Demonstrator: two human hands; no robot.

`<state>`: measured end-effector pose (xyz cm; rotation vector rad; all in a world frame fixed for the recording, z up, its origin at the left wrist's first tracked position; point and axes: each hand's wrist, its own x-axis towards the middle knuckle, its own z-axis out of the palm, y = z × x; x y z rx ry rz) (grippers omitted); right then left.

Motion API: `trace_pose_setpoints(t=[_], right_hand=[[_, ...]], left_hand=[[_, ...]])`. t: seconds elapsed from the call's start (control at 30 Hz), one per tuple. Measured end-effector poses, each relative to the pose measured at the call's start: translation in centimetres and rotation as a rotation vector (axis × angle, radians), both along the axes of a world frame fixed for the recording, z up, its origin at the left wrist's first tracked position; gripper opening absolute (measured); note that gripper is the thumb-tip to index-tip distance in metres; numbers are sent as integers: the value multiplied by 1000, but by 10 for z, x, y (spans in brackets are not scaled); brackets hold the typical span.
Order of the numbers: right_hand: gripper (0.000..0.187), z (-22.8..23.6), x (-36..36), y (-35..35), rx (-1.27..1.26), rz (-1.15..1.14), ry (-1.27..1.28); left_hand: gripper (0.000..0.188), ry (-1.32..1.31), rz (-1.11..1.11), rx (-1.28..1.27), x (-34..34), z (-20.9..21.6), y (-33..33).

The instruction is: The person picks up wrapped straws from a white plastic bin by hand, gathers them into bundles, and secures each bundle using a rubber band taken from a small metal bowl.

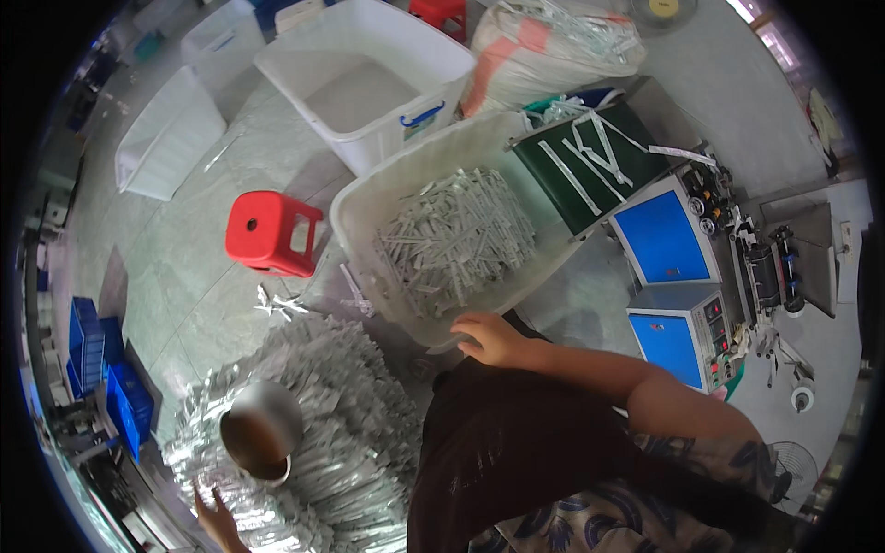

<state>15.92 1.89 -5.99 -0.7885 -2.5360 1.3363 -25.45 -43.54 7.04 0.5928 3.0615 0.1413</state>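
My right hand (495, 340) is at the near corner of a large translucent bin (369, 297), its fingers over the rim and the thumb below. Inside the bin lies a heap of short silver-white strips (461, 241). At the lower left, my left hand (218, 522) has its fingers apart, beside a big mound of shiny silver strips (341, 433). It holds nothing that I can see. A round thing (273, 470) with a brown inside and pale rim sits on the mound; part of it is smeared, so its kind is unclear.
A green conveyor belt (590, 170) carrying several strips ends over the bin. Right of it stands a machine with blue panels (666, 235). Around are a red stool (263, 230), a white tub (369, 92), a stuffed woven sack (544, 55), blue crates (127, 405) and a fan (795, 470).
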Motion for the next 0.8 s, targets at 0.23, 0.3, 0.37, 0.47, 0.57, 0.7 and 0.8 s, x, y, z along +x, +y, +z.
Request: trace_pose_setpoints(t=[0.23,0.3,0.37,0.47,0.57,0.7,0.8], right_hand=[[48,-192,107,94,-201,-412,-477],[57,-260,127,123,-30,-461,-627],[67,-322,131,168,-110,-592,-669],[90,-385,109,239,-376,-681,-790],[114,-462,102,285,-224,-687,-924],[129,-520,86,324,-228,-578,-1089],[132,-544,125,350,-279,-525,-816]], left_hand=[[26,536,-400,558,195,-22,299],[25,52,-282,91,256,-91,375],[31,-489,-317,259,307,-193,418],[44,-653,-471,233,373,-320,443],[40,-627,-550,110,412,-401,457],[33,-638,-592,65,425,-417,449],[29,-641,-609,75,424,-418,456]])
